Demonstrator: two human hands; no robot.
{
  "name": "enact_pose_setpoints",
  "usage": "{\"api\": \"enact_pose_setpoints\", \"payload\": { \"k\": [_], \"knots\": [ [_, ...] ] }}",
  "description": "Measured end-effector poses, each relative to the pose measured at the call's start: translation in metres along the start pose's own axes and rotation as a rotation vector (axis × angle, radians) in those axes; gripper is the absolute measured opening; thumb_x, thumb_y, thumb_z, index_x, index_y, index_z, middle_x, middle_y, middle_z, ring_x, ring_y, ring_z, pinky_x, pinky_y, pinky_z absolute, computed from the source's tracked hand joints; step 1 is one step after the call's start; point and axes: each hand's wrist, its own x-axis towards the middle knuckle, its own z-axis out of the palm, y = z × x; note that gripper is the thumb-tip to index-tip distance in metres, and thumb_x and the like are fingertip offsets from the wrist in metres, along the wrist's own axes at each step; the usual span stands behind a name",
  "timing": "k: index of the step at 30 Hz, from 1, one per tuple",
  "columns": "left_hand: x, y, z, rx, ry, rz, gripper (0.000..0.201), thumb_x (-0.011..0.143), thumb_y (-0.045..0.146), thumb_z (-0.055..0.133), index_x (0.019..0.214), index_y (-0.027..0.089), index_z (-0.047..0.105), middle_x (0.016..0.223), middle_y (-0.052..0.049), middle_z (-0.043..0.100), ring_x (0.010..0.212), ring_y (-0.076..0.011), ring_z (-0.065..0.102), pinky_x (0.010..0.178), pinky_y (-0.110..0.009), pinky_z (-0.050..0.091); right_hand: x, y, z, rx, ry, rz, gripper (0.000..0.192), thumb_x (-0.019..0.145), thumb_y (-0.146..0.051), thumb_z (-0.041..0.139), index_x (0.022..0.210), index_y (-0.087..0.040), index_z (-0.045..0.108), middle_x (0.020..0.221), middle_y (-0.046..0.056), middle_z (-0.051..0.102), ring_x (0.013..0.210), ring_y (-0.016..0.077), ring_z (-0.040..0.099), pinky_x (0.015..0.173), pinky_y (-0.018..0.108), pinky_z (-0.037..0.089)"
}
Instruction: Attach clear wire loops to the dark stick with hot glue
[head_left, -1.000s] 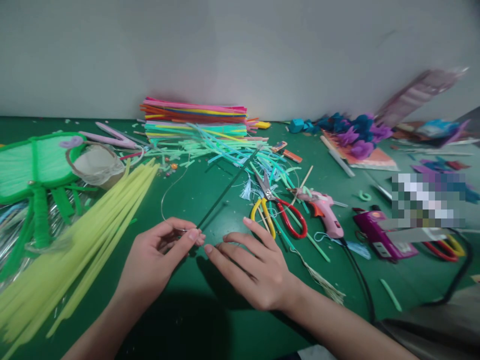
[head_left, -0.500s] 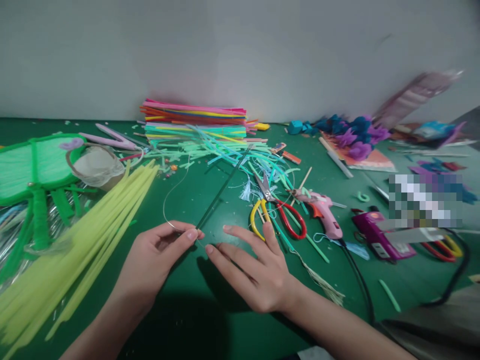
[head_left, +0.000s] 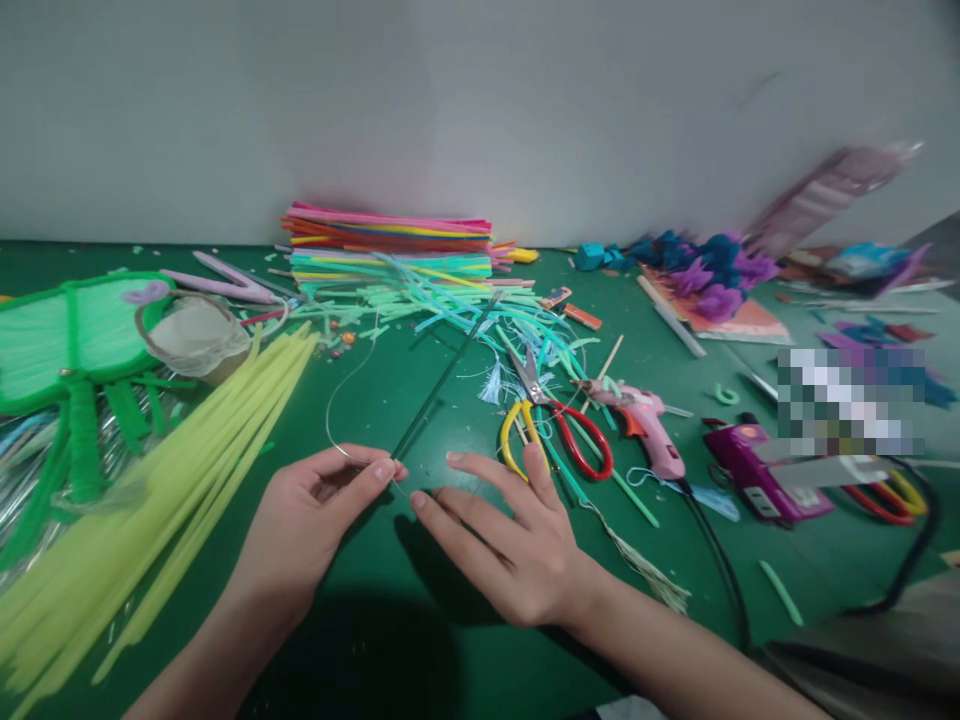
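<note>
My left hand (head_left: 311,520) pinches the near end of a thin dark green rod (head_left: 444,378) between thumb and fingers. The rod slants away to the upper right. A fine silvery wire (head_left: 328,412) also comes out of that pinch, arcing left and then up. My right hand (head_left: 506,555) hovers just to the right, fingers apart. Its index fingertip is close to a short wire end below the pinch; whether they touch is unclear. Scissors (head_left: 537,388) with one yellow and one red handle lie half open beyond the right hand.
Yellow-green pipe cleaners (head_left: 217,460) and a green fuzzy shape (head_left: 37,345) lie left. Coloured pipe cleaners (head_left: 390,235) are stacked at the wall, with cut pieces before them. Rightward are a pink glue gun (head_left: 654,435), its black cord (head_left: 716,555) and a purple device (head_left: 772,480).
</note>
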Motion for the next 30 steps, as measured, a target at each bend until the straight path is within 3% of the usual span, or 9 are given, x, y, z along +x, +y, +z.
{"api": "enact_pose_setpoints", "payload": {
  "k": [12, 30],
  "knots": [
    [-0.0008, 0.0002, 0.0007, -0.03, -0.002, 0.006, 0.024, 0.071, 0.042, 0.081, 0.08, 0.021, 0.075, 0.082, -0.003, 0.078, 0.078, -0.0157, 0.07, 0.072, -0.022, 0.055, -0.0007, 0.0001, 0.0003, -0.001, 0.003, -0.001, 0.02, 0.085, -0.016, 0.065, 0.104, -0.015, 0.073, 0.089, -0.001, 0.074, 0.116, 0.022, 0.063, 0.124, 0.046, 0.015],
    [-0.0003, -0.0031, -0.0007, -0.079, -0.014, 0.006, 0.022, 0.072, 0.041, 0.081, 0.081, 0.022, 0.075, 0.082, 0.0, 0.078, 0.077, -0.0128, 0.069, 0.073, -0.019, 0.053, 0.0005, 0.0007, 0.0005, 0.011, 0.01, 0.004, 0.022, 0.089, -0.014, 0.058, 0.104, -0.015, 0.073, 0.089, -0.001, 0.076, 0.115, 0.0233, 0.063, 0.124, 0.045, 0.014]
  ]
}}
